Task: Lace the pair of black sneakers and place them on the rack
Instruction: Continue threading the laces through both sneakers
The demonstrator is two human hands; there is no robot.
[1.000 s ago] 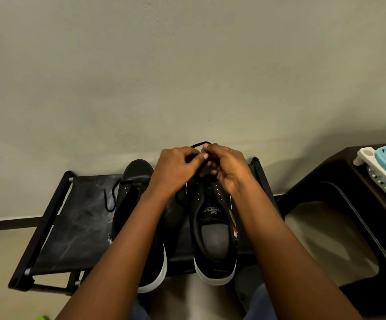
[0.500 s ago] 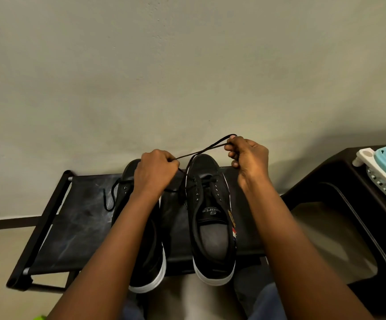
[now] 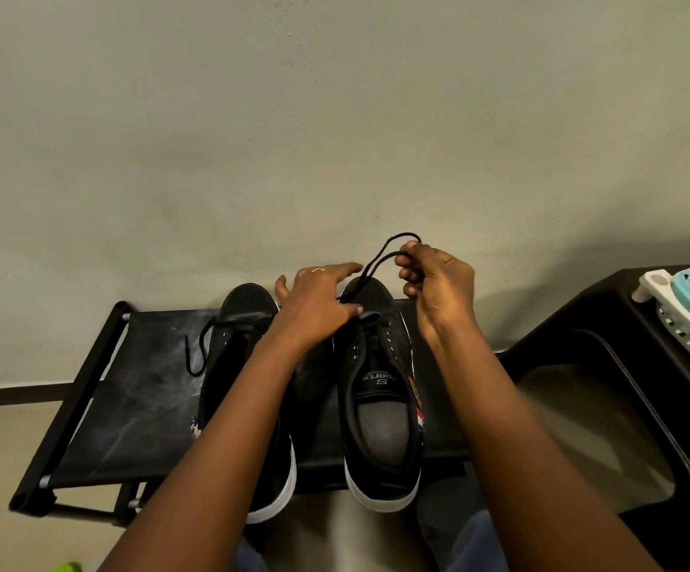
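Two sneakers (image 3: 380,390): centre frame, on the black rack (image 3: 129,398).
Right hand (image 3: 438,286): now pinches both lace (image 3: 376,262) ends, lifted.
Left hand (image 3: 318,299): released lace, fingers spread.
Meaning: lacing continues.

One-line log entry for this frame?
lacing right sneaker | right hand pinches lace | left hand open, fingers spread | both sneakers on rack

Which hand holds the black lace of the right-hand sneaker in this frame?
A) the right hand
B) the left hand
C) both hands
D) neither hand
A: the right hand has its fingers curled round the lace above the toe, while the left hand lies spread, fingers straight, gripping nothing.
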